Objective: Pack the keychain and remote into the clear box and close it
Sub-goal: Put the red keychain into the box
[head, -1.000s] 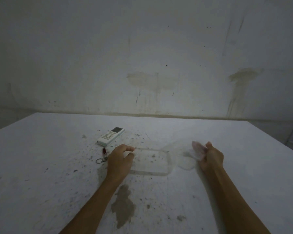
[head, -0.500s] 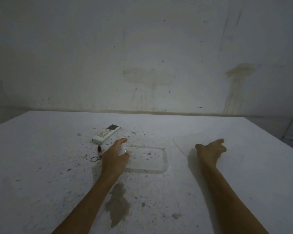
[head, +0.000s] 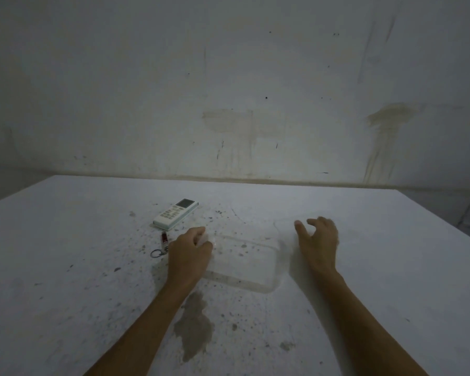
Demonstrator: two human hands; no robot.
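A shallow clear box (head: 251, 267) lies open-topped on the table's middle. My left hand (head: 189, 257) grips its left end, fingers curled over the rim. My right hand (head: 319, 240) hovers just right of the box with fingers spread, holding nothing. A faint outline of the clear lid (head: 278, 229) shows beside that hand; its full extent is hard to make out. The white remote (head: 175, 214) lies behind and left of the box. The keychain (head: 162, 244), a small red piece on a metal ring, lies just left of my left hand.
The white table (head: 79, 267) is speckled with dirt, and a dark stain (head: 193, 329) sits near my left forearm. A stained wall (head: 255, 104) rises behind the far edge. The table's right edge (head: 445, 226) drops off to the floor.
My right hand held the clear lid up, laid it down to the right, and has now moved back toward the box, empty. My left hand stayed on the box's left end.
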